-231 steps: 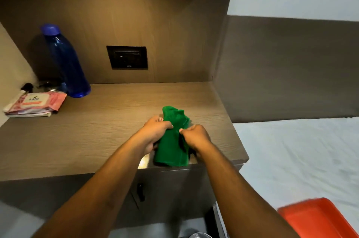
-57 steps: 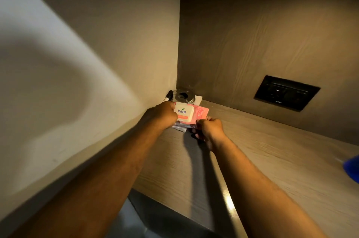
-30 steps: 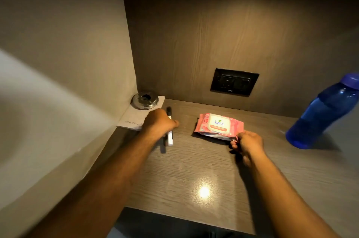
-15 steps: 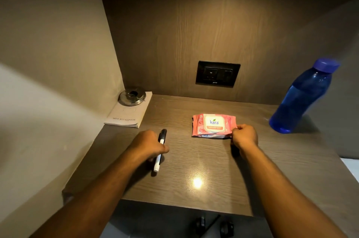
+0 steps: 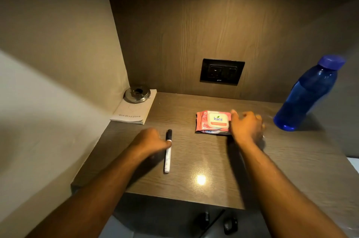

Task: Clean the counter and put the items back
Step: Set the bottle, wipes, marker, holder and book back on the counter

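Observation:
A black-and-white marker [image 5: 167, 157] lies flat on the wooden counter [image 5: 291, 160], pointing away from me. My left hand [image 5: 150, 143] sits just left of it, fingers loosely curled, with a fingertip touching the marker near its cap. A pink pack of wet wipes [image 5: 212, 122] lies flat in the middle of the counter. My right hand [image 5: 246, 127] is blurred, with its fingers spread, at the pack's right end, which it hides.
A blue water bottle [image 5: 307, 94] stands at the back right. In the back left corner a round metal dish [image 5: 137, 94] sits on a white book [image 5: 134, 111]. A black wall socket [image 5: 222, 71] is on the back panel. Walls close the left side.
Both hands drew the marker and the wipes pack out of the left corner onto the middle of the counter. The right hand's fingers have now loosened from the pack, and the left hand has slid off the marker.

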